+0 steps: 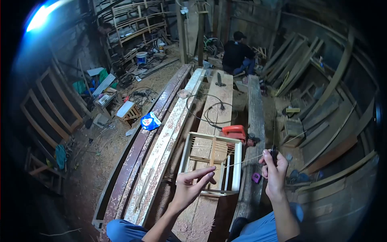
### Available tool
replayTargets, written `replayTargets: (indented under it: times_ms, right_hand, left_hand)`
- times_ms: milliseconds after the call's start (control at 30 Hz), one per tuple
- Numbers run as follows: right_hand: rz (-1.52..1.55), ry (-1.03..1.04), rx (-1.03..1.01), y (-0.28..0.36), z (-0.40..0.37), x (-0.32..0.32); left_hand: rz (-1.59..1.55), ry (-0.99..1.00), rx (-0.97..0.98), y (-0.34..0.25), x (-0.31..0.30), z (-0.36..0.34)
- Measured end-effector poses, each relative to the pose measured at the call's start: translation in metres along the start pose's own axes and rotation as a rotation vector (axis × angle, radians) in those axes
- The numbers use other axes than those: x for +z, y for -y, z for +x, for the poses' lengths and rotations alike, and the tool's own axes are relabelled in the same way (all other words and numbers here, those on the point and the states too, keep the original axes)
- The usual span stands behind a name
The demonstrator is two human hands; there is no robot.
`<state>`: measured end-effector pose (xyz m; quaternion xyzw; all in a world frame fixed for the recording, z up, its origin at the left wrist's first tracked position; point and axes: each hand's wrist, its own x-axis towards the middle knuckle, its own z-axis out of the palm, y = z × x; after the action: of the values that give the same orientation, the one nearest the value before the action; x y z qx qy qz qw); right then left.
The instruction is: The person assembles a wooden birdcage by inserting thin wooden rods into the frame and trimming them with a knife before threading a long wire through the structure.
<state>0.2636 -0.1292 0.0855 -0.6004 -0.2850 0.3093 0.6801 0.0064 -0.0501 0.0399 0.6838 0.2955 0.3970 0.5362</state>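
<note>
A wooden frame [237, 166] with thin slats and a middle bar lies on the planks [201, 207] in front of me. Over its near part, my left hand [189, 189] pinches one end of a thin stick [238, 162]. To the right, my right hand [276, 171] is closed around a dark-handled tool [274, 151] with a thin blade pointing up, close to the stick's other end. Whether the right fingers also touch the stick is hard to tell. A red power tool [234, 131] with a black cord rests just behind the frame.
A blue package [150, 122] lies on the left beams [133, 161]. A purple tape measure [256, 177] sits on the right beam [255, 109]. A dark knife-like tool [219, 80] lies at the planks' far end. Beyond, a person [238, 54] in dark clothes crouches.
</note>
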Motion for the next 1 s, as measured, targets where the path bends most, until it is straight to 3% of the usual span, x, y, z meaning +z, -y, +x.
replayTargets:
  times_ms: [67,100,233,300,400,467,533,600,633,800,867,933,1000]
  right_hand:
    - [0.035,-0.014,0.029,0.003,0.003,-0.02]
    - [0.049,-0.006,0.048,0.008,0.006,-0.029]
    - [0.135,-0.026,0.153,0.004,0.026,-0.057]
    - [0.176,-0.021,0.201,-0.001,0.034,-0.064]
    - [0.033,0.085,0.198,-0.007,0.05,-0.076]
    - [-0.28,0.209,0.025,-0.017,0.055,-0.084]
    - [-0.579,0.196,-0.057,0.003,0.051,-0.082]
    - [-0.56,0.155,-0.17,0.005,0.046,-0.072]
    - [-0.512,0.194,-0.115,0.015,0.042,-0.066]
    - [-0.481,0.25,-0.228,0.01,0.021,-0.043]
    - [-0.462,0.255,-0.477,0.007,0.021,-0.037]
    - [-0.392,0.287,-0.425,0.009,0.012,-0.034]
    - [-0.276,0.383,-0.047,0.013,0.004,-0.032]
  left_hand:
    - [-0.533,-0.093,-0.08,0.006,0.033,0.003]
    - [-0.614,-0.142,-0.085,0.005,0.045,0.005]
    - [-0.625,-0.138,-0.104,-0.011,0.07,0.019]
    - [-0.74,-0.15,-0.203,-0.022,0.082,0.023]
    - [-0.64,-0.172,-0.157,-0.027,0.092,0.031]
    - [-0.566,-0.164,-0.126,-0.032,0.096,0.036]
    - [-0.44,-0.209,-0.096,-0.04,0.105,0.042]
    - [-0.377,-0.243,-0.087,-0.041,0.11,0.044]
    - [-0.383,-0.187,-0.081,-0.037,0.108,0.044]
    - [-0.38,-0.09,-0.153,-0.041,0.113,0.041]
    - [-0.419,-0.072,-0.168,-0.042,0.109,0.039]
    - [-0.426,-0.058,-0.184,-0.039,0.102,0.037]
    - [-0.509,-0.015,-0.201,-0.033,0.095,0.039]
